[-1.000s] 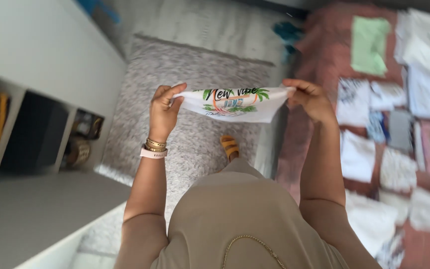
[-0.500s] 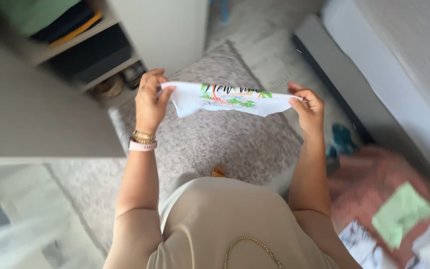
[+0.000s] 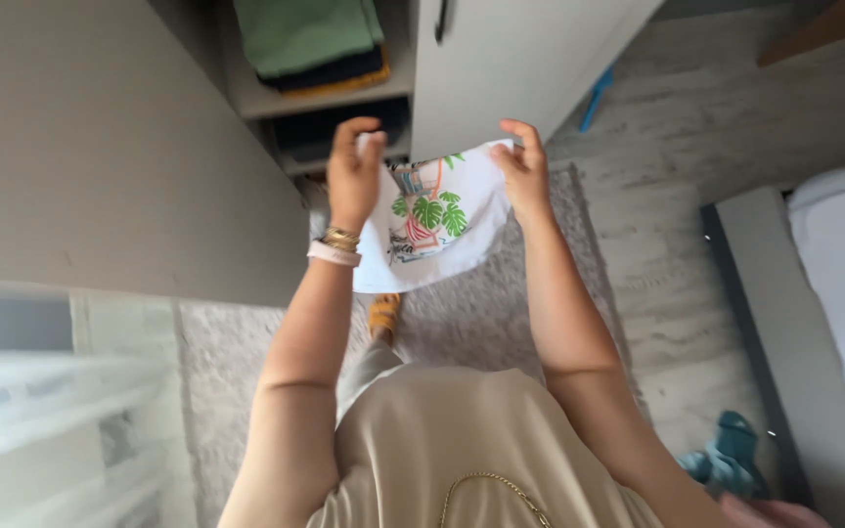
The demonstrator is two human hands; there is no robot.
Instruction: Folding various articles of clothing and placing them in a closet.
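Folded white garment (image 3: 432, 220) left edge hidden behind left hand (image 3: 354, 181); shelf clothes (image 3: 310, 39) cut off at top.

Setting: home bedroom. Open wardrobe (image 3: 344, 88) directly beyond the left hand (image 3: 354, 176); its shelves hold folded clothes (image 3: 305, 34), green on top, dark and yellow beneath. Shaggy grey rug (image 3: 501, 313) on the pale floor below both hands. Bed edge with white bedding (image 3: 843, 274) well off to the right of the right hand (image 3: 522, 171)

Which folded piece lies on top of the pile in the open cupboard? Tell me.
The green folded piece lies on top. Under it come a dark navy one, then a mustard-yellow one at the bottom, whose edge alone shows.
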